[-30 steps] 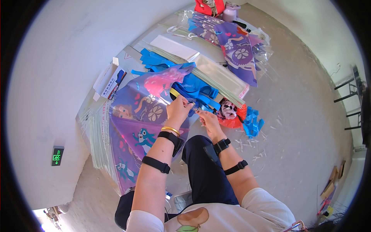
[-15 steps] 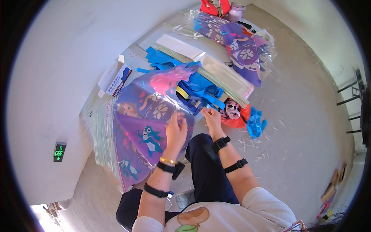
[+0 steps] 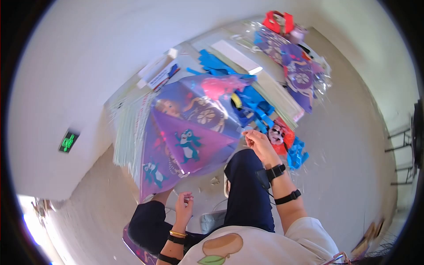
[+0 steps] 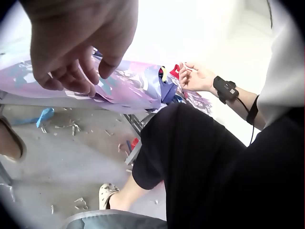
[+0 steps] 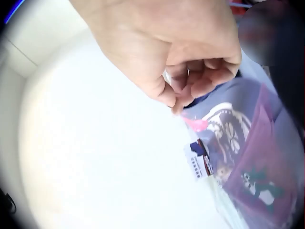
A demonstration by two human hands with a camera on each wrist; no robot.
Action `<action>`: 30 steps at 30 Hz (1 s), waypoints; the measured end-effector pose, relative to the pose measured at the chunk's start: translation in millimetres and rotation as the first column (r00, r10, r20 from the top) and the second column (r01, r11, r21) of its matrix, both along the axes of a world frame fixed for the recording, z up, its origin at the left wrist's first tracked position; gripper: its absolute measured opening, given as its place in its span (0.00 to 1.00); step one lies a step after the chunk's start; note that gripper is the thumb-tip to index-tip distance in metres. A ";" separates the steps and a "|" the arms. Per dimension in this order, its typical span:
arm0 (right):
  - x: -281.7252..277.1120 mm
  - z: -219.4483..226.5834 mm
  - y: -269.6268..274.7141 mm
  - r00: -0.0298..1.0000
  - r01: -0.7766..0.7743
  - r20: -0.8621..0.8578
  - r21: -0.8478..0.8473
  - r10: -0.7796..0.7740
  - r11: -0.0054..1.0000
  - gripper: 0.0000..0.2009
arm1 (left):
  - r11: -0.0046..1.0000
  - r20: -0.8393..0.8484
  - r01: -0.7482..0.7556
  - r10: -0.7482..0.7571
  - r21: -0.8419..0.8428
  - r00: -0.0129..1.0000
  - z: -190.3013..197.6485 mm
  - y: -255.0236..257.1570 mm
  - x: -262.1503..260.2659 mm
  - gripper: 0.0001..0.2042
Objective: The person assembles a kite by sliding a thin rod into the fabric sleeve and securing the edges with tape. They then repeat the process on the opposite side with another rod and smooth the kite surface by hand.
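My left hand [image 3: 184, 207] hangs low beside my left thigh, below the near edge of the kite. Its fingers are loosely bent with nothing between them, as the left wrist view also shows. A purple kite [image 3: 207, 154] with blue-and-white animal figures and a pink tail lies spread over the table. At its right corner is my right hand [image 3: 260, 143], raised above my knee. Its thumb and fingertips [image 5: 178, 105] come together in a pinch, with a small pale piece [image 3: 244, 130] showing at the tips. The curled fingers hide most of that piece.
Blue straps [image 3: 254, 99] and long clear plastic sleeves [image 3: 276, 88] lie behind the kite. Thin pale rods [image 3: 130, 128] and a white box [image 3: 161, 73] are at the left. More folded kites [image 3: 300, 75] lie at the far right. White scraps [image 4: 74, 128] litter the floor.
My left hand has left the kite's corner and dropped down beside my thigh. The right hand stays near the corner. The head view has shifted, so the table appears farther right.
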State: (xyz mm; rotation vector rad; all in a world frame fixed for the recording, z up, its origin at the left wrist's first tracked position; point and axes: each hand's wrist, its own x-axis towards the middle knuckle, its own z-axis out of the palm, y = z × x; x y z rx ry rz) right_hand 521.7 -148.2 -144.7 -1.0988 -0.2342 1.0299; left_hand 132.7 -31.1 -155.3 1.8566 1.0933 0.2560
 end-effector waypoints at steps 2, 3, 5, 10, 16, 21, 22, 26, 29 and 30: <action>-22.0 33.4 22.4 0.992 -0.119 0.041 0.001 0.119 0.993 0.11 | 0.998 0.037 -0.059 0.059 0.011 0.998 -0.8 -1.0 -21.9 0.11; -35.8 42.8 35.8 0.977 -0.202 0.072 -0.007 0.202 0.979 0.11 | 0.999 0.052 -0.050 0.049 0.016 0.997 1.9 -1.2 -25.8 0.12; -59.7 49.5 64.7 0.932 -0.352 0.098 0.017 0.349 0.936 0.11 | 0.995 0.098 -0.063 0.055 0.079 0.994 6.4 0.9 -32.9 0.13; -158.3 53.7 156.2 0.671 -0.668 0.258 -0.196 0.695 0.718 0.10 | 0.948 -0.097 -0.054 0.089 0.312 0.991 10.7 13.9 -65.5 0.19; -290.1 23.0 261.6 0.348 -0.804 0.381 -0.349 0.857 0.482 0.09 | 0.910 -0.191 -0.146 0.235 0.389 0.953 8.5 51.7 -96.0 0.26; -379.0 -30.6 319.6 0.213 -0.807 0.438 -0.425 0.873 0.410 0.08 | 0.867 -0.306 -0.156 0.328 0.474 0.894 -19.7 81.6 -113.3 0.33; -392.0 -43.2 326.9 0.171 -0.788 0.476 -0.460 0.863 0.410 0.08 | 0.861 -0.353 -0.132 0.336 0.491 0.873 -24.6 85.7 -116.5 0.35; -425.0 -65.4 346.9 0.020 -0.751 0.473 -0.575 0.881 0.326 0.08 | 0.883 -0.422 -0.166 0.366 0.439 0.830 -43.8 95.2 -122.6 0.38; -429.2 -89.5 359.0 -0.096 -0.715 0.446 -0.653 0.890 0.250 0.08 | 0.903 -0.467 -0.207 0.377 0.376 0.800 -47.4 98.0 -119.6 0.39; -430.7 -93.6 361.0 -0.114 -0.724 0.462 -0.645 0.880 0.244 0.09 | 0.905 -0.477 -0.208 0.378 0.371 0.793 -47.3 98.1 -118.7 0.39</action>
